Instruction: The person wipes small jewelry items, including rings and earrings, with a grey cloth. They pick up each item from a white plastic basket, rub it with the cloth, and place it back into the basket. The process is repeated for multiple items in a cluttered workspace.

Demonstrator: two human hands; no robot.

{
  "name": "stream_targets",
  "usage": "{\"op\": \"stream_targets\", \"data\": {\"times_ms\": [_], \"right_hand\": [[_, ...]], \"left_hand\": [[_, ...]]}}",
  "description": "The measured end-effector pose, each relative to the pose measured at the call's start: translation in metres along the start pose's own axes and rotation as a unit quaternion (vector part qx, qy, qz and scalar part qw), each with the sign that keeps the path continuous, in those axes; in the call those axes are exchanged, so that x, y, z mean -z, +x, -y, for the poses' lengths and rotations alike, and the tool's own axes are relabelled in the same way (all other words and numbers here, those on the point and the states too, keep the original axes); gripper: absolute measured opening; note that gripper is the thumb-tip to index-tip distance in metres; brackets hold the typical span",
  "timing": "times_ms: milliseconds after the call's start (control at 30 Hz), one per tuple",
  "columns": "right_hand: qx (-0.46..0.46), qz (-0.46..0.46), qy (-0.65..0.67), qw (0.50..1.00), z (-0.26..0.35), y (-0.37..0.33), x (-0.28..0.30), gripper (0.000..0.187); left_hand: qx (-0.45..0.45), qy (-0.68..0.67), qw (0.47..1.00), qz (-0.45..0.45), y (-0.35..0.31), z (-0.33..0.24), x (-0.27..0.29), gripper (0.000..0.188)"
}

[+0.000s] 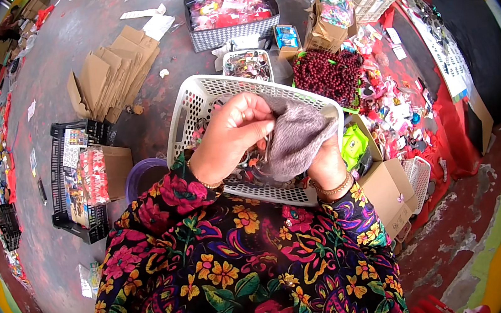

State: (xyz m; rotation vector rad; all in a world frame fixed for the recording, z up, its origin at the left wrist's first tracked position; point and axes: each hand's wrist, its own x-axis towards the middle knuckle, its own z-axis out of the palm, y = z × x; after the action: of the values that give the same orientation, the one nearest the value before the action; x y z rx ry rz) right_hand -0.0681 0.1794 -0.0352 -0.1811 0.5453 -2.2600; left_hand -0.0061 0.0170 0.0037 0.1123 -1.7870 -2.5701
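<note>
A grey, fuzzy piece of cloth [298, 137], perhaps a small pouch, is held up over a white perforated plastic basket [188, 95]. My left hand [236, 134] is closed, pinching the cloth's upper left edge between thumb and fingers. At the cloth's lower right, my right hand [329, 164] grips it from behind and below; most of its fingers are hidden by the fabric. Small mixed items, too jumbled to name, lie in the basket beneath both hands.
Beyond the basket stand a smaller white basket [246, 52] of trinkets and a checked bin [234, 34] of packaged goods. Dark red beads [328, 76] fill a tray on the right, beside an open carton [388, 195]. Leftward are a purple bucket [139, 177] and black crate [71, 215].
</note>
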Motion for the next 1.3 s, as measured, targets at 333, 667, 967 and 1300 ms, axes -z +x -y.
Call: {"op": "stream_targets", "data": {"times_ms": [333, 667, 967, 1300], "right_hand": [[0.095, -0.097, -0.265, 0.955, 0.005, -0.006, -0.009, 0.035], [0.092, -0.061, -0.161, 0.981, 0.007, -0.003, -0.008, 0.024], [0.045, -0.094, -0.142, 0.984, 0.009, -0.004, -0.013, 0.03], [0.04, -0.134, -0.144, 0.98, 0.002, -0.006, -0.012, 0.029]], "left_hand": [[0.125, -0.132, 0.979, 0.095, -0.003, -0.003, -0.005, 0.023], [0.116, -0.109, 0.982, 0.103, -0.003, 0.0, -0.01, 0.033], [0.009, -0.273, 0.961, 0.043, 0.0, 0.005, 0.006, 0.027], [0.058, -0.117, 0.988, 0.088, -0.005, 0.003, -0.007, 0.015]]}}
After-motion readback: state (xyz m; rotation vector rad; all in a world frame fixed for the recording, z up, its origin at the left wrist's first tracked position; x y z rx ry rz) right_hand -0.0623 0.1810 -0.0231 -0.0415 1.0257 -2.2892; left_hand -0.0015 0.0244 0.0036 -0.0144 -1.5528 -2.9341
